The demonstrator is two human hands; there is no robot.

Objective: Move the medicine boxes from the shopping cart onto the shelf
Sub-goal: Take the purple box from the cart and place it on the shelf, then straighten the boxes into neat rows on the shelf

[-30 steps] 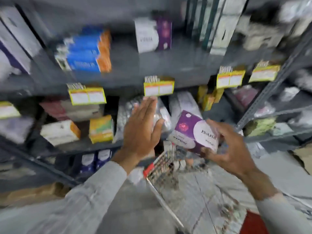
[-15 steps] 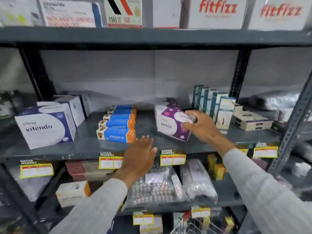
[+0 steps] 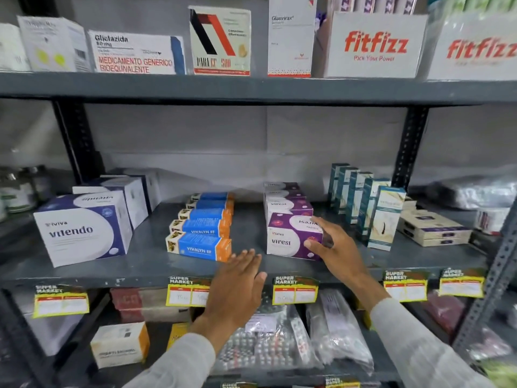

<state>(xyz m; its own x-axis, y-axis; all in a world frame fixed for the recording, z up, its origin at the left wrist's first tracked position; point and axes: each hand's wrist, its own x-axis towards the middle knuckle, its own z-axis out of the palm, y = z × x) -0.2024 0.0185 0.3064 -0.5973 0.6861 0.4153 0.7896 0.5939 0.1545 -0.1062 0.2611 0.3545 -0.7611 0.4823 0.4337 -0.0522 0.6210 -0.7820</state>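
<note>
A purple and white "virest" medicine box [image 3: 288, 239] stands on the grey middle shelf [image 3: 145, 264] at the front of a row of matching boxes [image 3: 282, 200]. My right hand [image 3: 333, 245] rests on the front box's right side, thumb on its face and fingers on its top. My left hand [image 3: 237, 287] hovers flat and open at the shelf's front edge, holding nothing. The shopping cart is out of view.
Blue and orange Vivalyn boxes [image 3: 201, 236] lie left of the purple row, white Vitendo boxes [image 3: 84, 228] further left. Tall teal cartons [image 3: 380, 217] stand to the right. The upper shelf holds FitFizz cartons [image 3: 375, 46]. Blister packs [image 3: 263, 340] fill the lower shelf.
The view rose from the cart to the shelves. My right hand carried the purple box up and set it upright at the front of the purple row. My left hand stayed open.
</note>
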